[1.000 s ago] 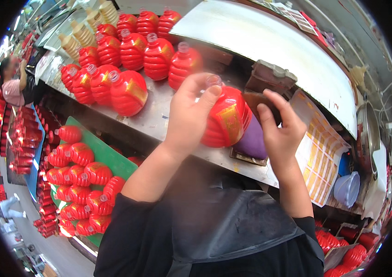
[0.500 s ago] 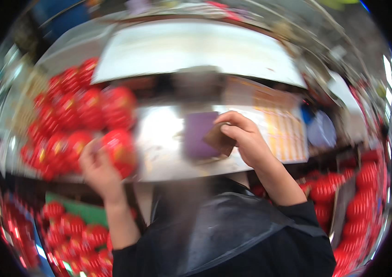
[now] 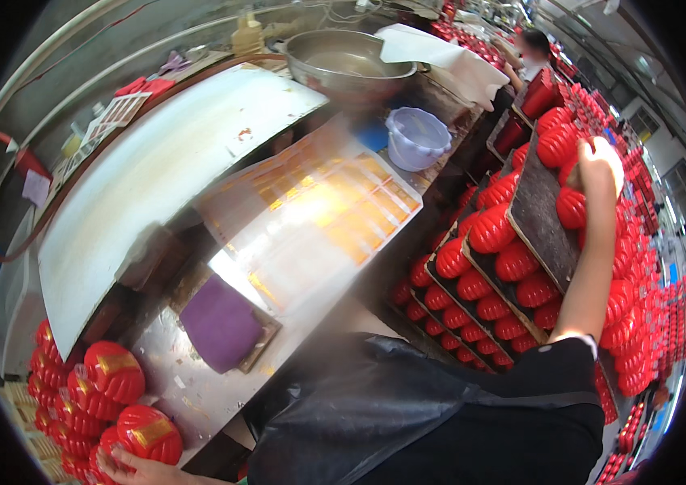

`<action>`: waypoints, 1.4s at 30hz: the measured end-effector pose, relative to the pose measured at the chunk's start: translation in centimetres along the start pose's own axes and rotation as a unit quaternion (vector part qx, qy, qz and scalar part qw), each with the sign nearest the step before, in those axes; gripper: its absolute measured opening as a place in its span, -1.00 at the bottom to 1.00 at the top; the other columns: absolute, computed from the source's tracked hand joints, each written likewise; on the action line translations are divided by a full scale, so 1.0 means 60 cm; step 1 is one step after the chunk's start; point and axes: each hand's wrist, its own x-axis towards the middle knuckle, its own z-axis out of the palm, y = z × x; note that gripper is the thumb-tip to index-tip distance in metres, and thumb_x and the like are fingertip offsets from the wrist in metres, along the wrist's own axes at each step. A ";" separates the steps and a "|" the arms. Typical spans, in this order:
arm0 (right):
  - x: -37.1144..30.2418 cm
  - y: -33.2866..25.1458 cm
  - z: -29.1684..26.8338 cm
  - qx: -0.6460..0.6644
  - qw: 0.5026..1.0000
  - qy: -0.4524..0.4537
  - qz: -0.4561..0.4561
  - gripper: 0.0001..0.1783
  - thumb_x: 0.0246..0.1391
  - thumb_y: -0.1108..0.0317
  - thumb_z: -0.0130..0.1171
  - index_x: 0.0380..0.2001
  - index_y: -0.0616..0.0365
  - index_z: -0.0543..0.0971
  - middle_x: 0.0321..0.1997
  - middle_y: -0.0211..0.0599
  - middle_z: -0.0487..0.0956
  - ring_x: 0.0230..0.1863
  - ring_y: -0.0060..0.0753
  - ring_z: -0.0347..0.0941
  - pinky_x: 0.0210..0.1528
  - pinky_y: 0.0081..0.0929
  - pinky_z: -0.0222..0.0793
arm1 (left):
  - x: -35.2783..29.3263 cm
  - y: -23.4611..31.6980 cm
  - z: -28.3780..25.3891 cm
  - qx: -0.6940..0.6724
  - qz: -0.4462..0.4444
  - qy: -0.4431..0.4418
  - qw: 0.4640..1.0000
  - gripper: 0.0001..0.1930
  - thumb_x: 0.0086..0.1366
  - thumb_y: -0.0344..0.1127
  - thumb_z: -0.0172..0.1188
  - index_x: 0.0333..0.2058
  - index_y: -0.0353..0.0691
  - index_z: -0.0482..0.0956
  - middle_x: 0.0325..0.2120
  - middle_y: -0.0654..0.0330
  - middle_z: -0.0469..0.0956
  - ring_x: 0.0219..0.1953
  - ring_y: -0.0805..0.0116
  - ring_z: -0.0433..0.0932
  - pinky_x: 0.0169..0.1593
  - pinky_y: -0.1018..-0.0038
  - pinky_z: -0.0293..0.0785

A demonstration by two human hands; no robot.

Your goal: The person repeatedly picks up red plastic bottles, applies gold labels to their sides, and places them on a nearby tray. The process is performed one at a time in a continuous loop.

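In the head camera's view, a purple pad (image 3: 220,323) lies on a pale worktop (image 3: 189,404) and serves as the landmark. Below and left of the pad, ribbed red bottles (image 3: 149,434) with gold labels stand clustered on the worktop. The person's left hand (image 3: 139,469) is there too, at the picture's lower edge, its fingers partly bent against one of these bottles; whether it grips cannot be told. Far to the right of the pad and higher up, the right hand (image 3: 599,166) reaches over more red bottles (image 3: 571,208) on a dark board (image 3: 549,218), fingers curled downward; glare and angle hide whether it grasps one. Tiers of similar bottles sit below that board. Just above and right of the pad lies a sheet of gold labels (image 3: 335,202); beyond it are a lilac bucket (image 3: 417,139) and a metal basin (image 3: 351,69). Above the pad, a long white panel (image 3: 189,153) slants across the worktop.
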 end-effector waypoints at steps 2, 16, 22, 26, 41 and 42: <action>0.076 0.080 0.041 -0.067 0.997 0.008 0.030 -0.38 0.27 -0.20 0.16 0.11 0.08 0.64 0.05 0.18 0.68 0.10 0.21 0.63 0.15 0.05 0.53 | 0.018 0.034 0.006 0.018 0.005 0.024 1.000 -0.72 0.40 -0.42 0.29 0.04 -0.36 0.60 -0.09 -0.07 0.64 -0.08 0.03 0.65 0.05 0.20 0.61; 0.231 0.167 0.167 -0.114 0.966 -0.215 0.085 -0.61 0.25 0.20 0.05 -0.23 0.22 0.79 -0.12 0.02 0.77 0.02 0.05 0.72 0.13 -0.04 0.55 | 0.049 0.198 0.064 0.063 0.101 0.000 0.993 -0.83 0.39 -0.43 0.30 -0.14 -0.41 0.73 -0.16 -0.03 0.73 -0.10 0.14 0.68 0.05 0.27 0.61; 0.190 0.176 0.139 -0.151 0.934 -0.300 0.120 -0.69 0.18 0.39 0.07 -0.32 0.26 0.78 -0.18 0.04 0.77 -0.06 0.04 0.74 -0.02 -0.09 0.61 | 0.050 0.212 0.103 -0.105 0.036 -0.042 0.993 -0.79 0.38 -0.47 0.26 -0.08 -0.45 0.72 -0.12 -0.06 0.72 -0.07 0.12 0.67 0.06 0.31 0.58; 0.148 0.188 0.090 -0.183 0.971 -0.137 0.074 -0.63 0.25 0.24 0.12 -0.12 0.28 0.75 0.00 0.10 0.73 0.07 0.13 0.69 0.09 0.00 0.58 | 0.042 0.232 0.121 -0.172 0.055 -0.063 0.982 -0.78 0.38 -0.48 0.24 -0.07 -0.46 0.70 -0.09 -0.04 0.70 -0.06 0.12 0.66 0.10 0.32 0.55; 0.180 0.111 0.081 0.297 0.938 -0.179 -0.012 -0.75 0.19 0.21 0.14 -0.36 0.21 0.55 -0.56 -0.26 0.55 -0.53 -0.29 0.53 -0.38 -0.25 0.41 | 0.035 0.096 0.104 -0.234 0.044 -0.209 0.949 -0.73 0.58 -0.48 0.01 0.14 -0.41 0.55 0.17 -0.02 0.58 0.23 0.13 0.54 0.37 0.26 0.42; 0.192 0.074 0.086 0.392 0.897 -0.204 0.007 -0.76 0.21 0.19 0.15 -0.38 0.15 0.54 -0.60 -0.34 0.49 -0.60 -0.37 0.43 -0.47 -0.31 0.30 | 0.028 0.097 0.097 -0.203 0.057 -0.212 0.954 -0.73 0.58 -0.49 0.01 0.13 -0.40 0.55 0.17 -0.01 0.57 0.24 0.13 0.53 0.39 0.26 0.39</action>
